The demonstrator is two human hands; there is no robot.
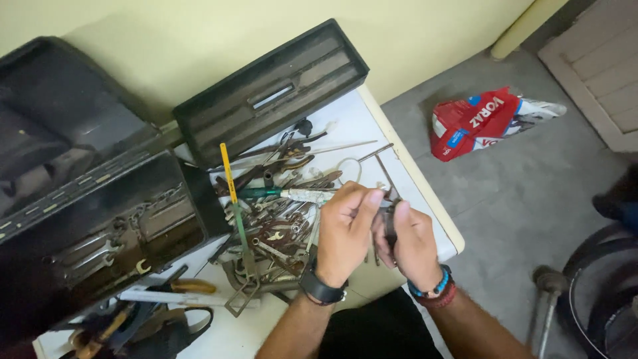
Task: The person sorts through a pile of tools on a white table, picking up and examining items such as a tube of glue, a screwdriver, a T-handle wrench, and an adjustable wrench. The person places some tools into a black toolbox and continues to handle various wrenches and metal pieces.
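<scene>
A small dark metal tool [390,219] is gripped between both hands above the worktop's [425,199] right front part, near its rounded edge. The left hand [345,233] is closed w/ thumb and fingers pinched on the tool's upper end; the right hand [413,244] is wrapped around its lower part. What kind of tool it is can't be made out: mostly covered by fingers, dark and blurred.

Little free room is left. The worktop's middle is taken up by a heap of loose tools [279,219] just left of the hands: spanners, pliers, a green-handled screwdriver [266,193] and a yellow-topped hacksaw frame [236,226] laid across it. Single items in the heap are hard to separate. An open black toolbox [100,213] fills the left side, its interior too dark to read beyond some chain and spanners. A black tray [272,90] is leaned against the wall at the back. More tools at bottom left are cut off by the frame.

On the floor to the right, well apart, a red and white bag [485,123] is seen; a dark round object [605,292] at the right edge is cropped.
</scene>
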